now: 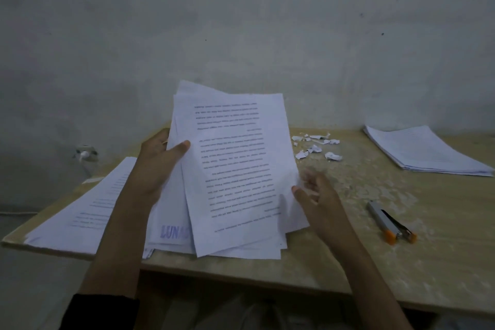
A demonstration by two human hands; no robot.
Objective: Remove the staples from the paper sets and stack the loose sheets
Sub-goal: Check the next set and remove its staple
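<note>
The wooden table (375, 262) spreads under both hands and carries everything else. Below the left forearm lies the near pile (80, 211) of printed pages. Well beyond the right hand, off to its right, sits the far pile (428, 153), with squarer edges. Between the hands a splayed fan of sheets (233, 163) is raised and tilted toward the person, its lower edges down close to the table. One page deeper in the fan shows a blue stamp (174, 231) just beside the left wrist. The left hand (158, 161) grasps the fan by its left edge, with the thumb (182, 146) laid across the front page and the fingers behind. The right hand (318, 195) sits at the fan's lower right edge with fingers loosely bent. It is blurred, so whether it pinches a page or only brushes it cannot be told. Just to the right of that hand a grey and orange staple tool (391, 225) lies untouched, and past its fingertips is a scatter of torn scraps (316, 147). The pages slide apart freely, so this set appears already unstapled, and the step in hand looks like gathering it. The next move probably calls for the right hand to square the edges before the set goes onto a pile.
</note>
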